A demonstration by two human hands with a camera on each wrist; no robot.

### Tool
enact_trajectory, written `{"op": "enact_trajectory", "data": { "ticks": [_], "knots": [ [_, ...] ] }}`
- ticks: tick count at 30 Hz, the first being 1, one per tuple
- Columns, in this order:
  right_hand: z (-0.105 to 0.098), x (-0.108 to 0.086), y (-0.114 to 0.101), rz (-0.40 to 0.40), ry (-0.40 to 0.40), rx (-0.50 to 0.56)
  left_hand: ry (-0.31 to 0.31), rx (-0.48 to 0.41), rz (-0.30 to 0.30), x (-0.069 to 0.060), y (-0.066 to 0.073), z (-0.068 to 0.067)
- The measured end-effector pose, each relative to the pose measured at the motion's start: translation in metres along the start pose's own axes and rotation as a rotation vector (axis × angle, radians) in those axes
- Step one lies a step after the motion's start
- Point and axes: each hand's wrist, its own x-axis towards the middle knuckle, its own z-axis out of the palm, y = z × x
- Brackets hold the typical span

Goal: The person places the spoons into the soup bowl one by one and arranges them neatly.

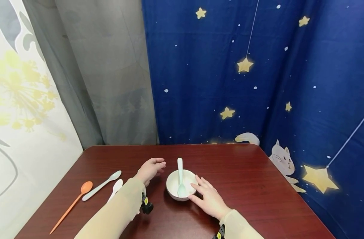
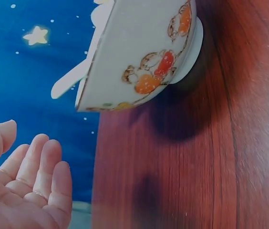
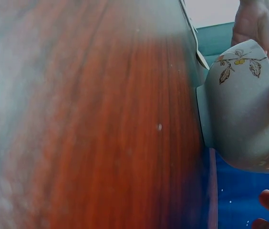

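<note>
A white bowl [image 1: 171, 186] with painted fruit and leaves stands upright on the dark red table, a pale green spoon [image 1: 181, 176] leaning in it with its handle over the far rim. The right hand [image 1: 211, 200] lies against the bowl's right side, fingers spread and touching the rim. Left of the bowl, apart from it, the left hand [image 1: 151, 170] hovers with relaxed fingers and holds nothing. In the left wrist view that hand [image 2: 29, 186] shows its palm beside the bowl [image 2: 139, 52]. The right wrist view shows the bowl [image 3: 242, 109] with fingertips at its rim.
On the table's left side [image 1: 110, 156] lie an orange long-handled spoon [image 1: 86, 187], a pale grey-blue spoon [image 1: 102, 186] and a white spoon [image 1: 117, 186] partly hidden by the left sleeve. Curtains [image 1: 199, 73] hang behind the table's far edge.
</note>
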Motion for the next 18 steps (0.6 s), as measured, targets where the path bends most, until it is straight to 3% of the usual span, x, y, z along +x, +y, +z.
{"op": "enact_trajectory", "data": {
  "ticks": [12, 18],
  "knots": [
    [0.0, -0.001, -0.004, 0.003, 0.016, 0.001, 0.038, 0.114, 0.053, -0.041, 0.0, -0.036],
    [-0.001, 0.0, -0.003, 0.006, 0.009, 0.008, 0.067, 0.118, 0.057, -0.061, -0.002, -0.053]
  ]
}}
